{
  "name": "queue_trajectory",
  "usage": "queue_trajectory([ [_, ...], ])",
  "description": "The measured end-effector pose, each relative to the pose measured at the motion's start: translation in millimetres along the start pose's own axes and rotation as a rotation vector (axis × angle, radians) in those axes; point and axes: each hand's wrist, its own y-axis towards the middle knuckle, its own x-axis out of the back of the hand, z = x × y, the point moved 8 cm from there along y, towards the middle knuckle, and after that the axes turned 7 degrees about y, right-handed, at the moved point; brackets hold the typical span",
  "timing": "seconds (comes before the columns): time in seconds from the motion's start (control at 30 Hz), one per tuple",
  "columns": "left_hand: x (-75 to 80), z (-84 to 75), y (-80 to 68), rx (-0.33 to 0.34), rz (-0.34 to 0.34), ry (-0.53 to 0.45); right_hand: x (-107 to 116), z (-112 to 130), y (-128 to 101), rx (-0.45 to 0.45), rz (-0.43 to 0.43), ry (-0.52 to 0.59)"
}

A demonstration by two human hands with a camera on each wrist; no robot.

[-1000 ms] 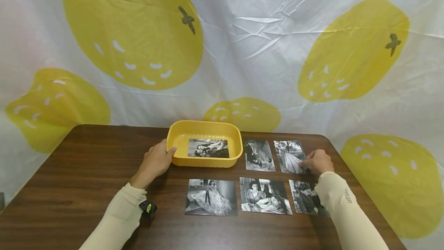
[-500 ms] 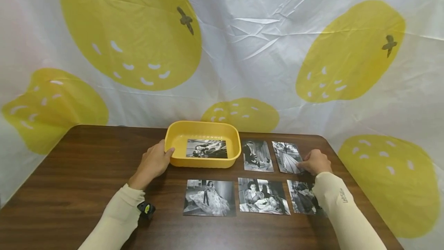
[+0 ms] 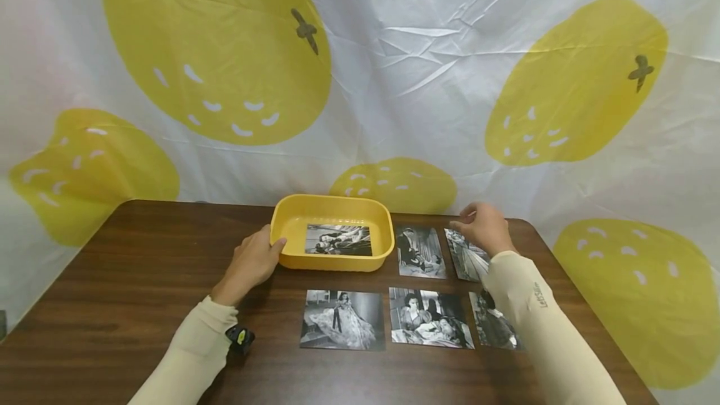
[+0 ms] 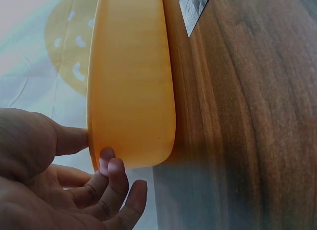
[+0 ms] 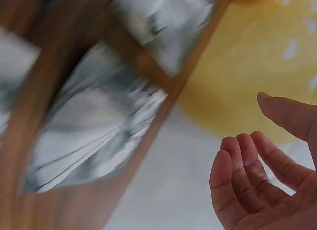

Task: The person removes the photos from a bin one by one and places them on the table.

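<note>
My left hand point(image 3: 254, 258) pinches the left end of a yellow plastic basin point(image 3: 332, 262), thumb over the rim and fingers outside, as the left wrist view shows. A black-and-white photo point(image 3: 339, 240) lies flat inside the basin. Over the far end of another photo point(image 3: 468, 256), right of the basin, hovers my right hand point(image 3: 486, 229). In the right wrist view, that hand's thumb and bent fingers point(image 5: 247, 185) stand apart with nothing between them. The photo below it point(image 5: 89, 126) lies on the table.
Left of that photo lies another print point(image 3: 420, 252). A nearer row holds a gown photo point(image 3: 344, 320), a photo of two figures point(image 3: 432, 317) and one partly under the right sleeve point(image 3: 496, 327). A lemon-print cloth point(image 3: 388, 111) hangs behind the brown table point(image 3: 140, 280).
My right hand has left the right edge of the far-right photo and moved up and left over its far end. The left hand and the basin keep their places.
</note>
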Motion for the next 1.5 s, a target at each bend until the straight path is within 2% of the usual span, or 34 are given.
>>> queue_trajectory([
  [0.33,0.1,-1.1,-1.8,0.004,0.005,-0.009,-26.8,86.0,3.8,0.177,0.096,0.039],
  [0.53,1.2,-0.1,-3.2,0.004,0.004,-0.002,-60.5,130.5,0.3,0.282,0.18,-0.03],
  [0.7,2.0,-0.6,-3.8,-0.001,-0.004,0.001,-91.5,155.2,-3.2,0.32,0.263,-0.097],
  [0.87,3.0,-1.5,-4.7,0.001,-0.001,-0.007,-122.1,163.3,-2.4,0.309,0.357,-0.087],
  [1.07,3.0,-4.5,-5.0,-0.008,0.003,-0.007,-149.9,167.7,4.1,0.331,0.392,-0.133],
  [1.27,1.5,-5.3,-4.5,-0.01,0.004,-0.009,-167.4,164.6,8.7,0.252,0.427,-0.162],
  [1.5,2.3,-5.6,-5.2,-0.007,0.001,0.001,-179.5,159.2,9.3,0.272,0.446,-0.217],
])
